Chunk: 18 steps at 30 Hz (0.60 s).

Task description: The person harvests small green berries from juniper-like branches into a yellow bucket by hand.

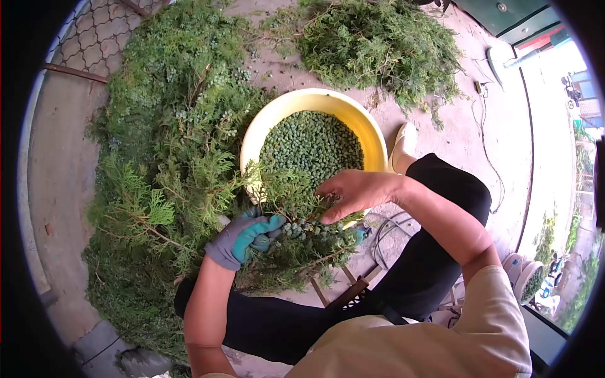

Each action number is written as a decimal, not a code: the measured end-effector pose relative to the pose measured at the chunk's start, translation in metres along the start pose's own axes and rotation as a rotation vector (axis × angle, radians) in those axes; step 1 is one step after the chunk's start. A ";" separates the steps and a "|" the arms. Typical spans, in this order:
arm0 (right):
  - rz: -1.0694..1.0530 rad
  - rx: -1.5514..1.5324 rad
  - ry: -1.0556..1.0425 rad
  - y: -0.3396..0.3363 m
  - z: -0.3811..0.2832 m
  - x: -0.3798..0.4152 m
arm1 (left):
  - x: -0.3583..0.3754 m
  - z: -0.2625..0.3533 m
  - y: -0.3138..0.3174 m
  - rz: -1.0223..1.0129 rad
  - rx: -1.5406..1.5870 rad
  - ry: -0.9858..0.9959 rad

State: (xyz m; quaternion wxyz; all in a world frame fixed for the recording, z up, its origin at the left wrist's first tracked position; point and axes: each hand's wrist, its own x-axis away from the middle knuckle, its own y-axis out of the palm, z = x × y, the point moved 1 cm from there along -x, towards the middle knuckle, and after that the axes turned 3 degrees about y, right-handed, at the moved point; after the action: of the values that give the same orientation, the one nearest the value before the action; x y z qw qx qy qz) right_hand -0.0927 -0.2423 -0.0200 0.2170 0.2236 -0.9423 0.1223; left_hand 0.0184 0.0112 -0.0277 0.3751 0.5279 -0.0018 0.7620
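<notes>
My left hand (242, 240), in a grey and teal glove, is closed around a leafy cypress branch (293, 195) at the near side of a yellow basin (252, 146). The branch carries small blue-green cones (302, 228) and partly covers the basin's near rim. My right hand (359, 191) is bare and reaches over that rim from the right. Its thumb and fingers are apart beside the branch's foliage; the fingertips are partly hidden by leaves. Many loose green cones (312, 142) fill the lower part of the basin.
A large heap of cut branches (170, 145) lies on the left, and a second pile (384, 47) lies beyond the basin. My shoe (404, 143) stands right of the basin. A cable (484, 126) runs over the floor, and buckets (528, 280) stand at the right.
</notes>
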 end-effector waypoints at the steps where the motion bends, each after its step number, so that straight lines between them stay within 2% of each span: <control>1: -0.069 0.023 0.025 0.004 0.000 -0.002 | -0.001 0.000 -0.001 -0.021 0.002 -0.007; 2: -0.065 -0.072 0.002 0.007 0.000 -0.001 | -0.001 -0.001 -0.002 -0.042 0.005 -0.016; 3: -0.066 -0.072 0.003 0.005 0.000 -0.001 | -0.001 0.000 -0.001 -0.042 0.006 -0.016; 5: -0.038 0.006 0.095 -0.003 0.002 -0.002 | 0.003 0.004 0.001 -0.166 0.076 -0.029; 6: -0.035 -0.085 0.185 -0.006 -0.006 0.004 | 0.001 0.002 0.000 -0.167 0.076 -0.029; 9: -0.023 -0.016 0.181 -0.025 0.002 0.007 | -0.002 -0.006 -0.006 -0.155 0.065 -0.028; 11: 0.146 -0.162 0.240 -0.039 -0.005 0.021 | 0.004 -0.004 -0.007 -0.044 0.103 -0.008; 14: 0.269 -0.153 0.272 -0.031 0.001 0.018 | 0.005 -0.001 -0.011 -0.099 0.016 -0.034; 16: 0.357 0.151 -0.142 -0.012 0.019 0.006 | 0.006 0.001 -0.003 -0.077 0.008 -0.026; 17: 0.353 0.149 -0.141 -0.009 0.014 0.005 | 0.006 0.001 0.000 -0.053 -0.001 -0.014; 18: 0.202 0.041 -0.123 -0.006 0.004 0.003 | 0.005 0.000 -0.002 -0.054 0.001 -0.012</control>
State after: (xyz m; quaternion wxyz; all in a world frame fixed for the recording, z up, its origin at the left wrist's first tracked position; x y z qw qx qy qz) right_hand -0.0936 -0.2500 -0.0213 0.1409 0.1389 -0.9688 0.1490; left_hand 0.0187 0.0152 -0.0248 0.3952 0.5324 0.0104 0.7485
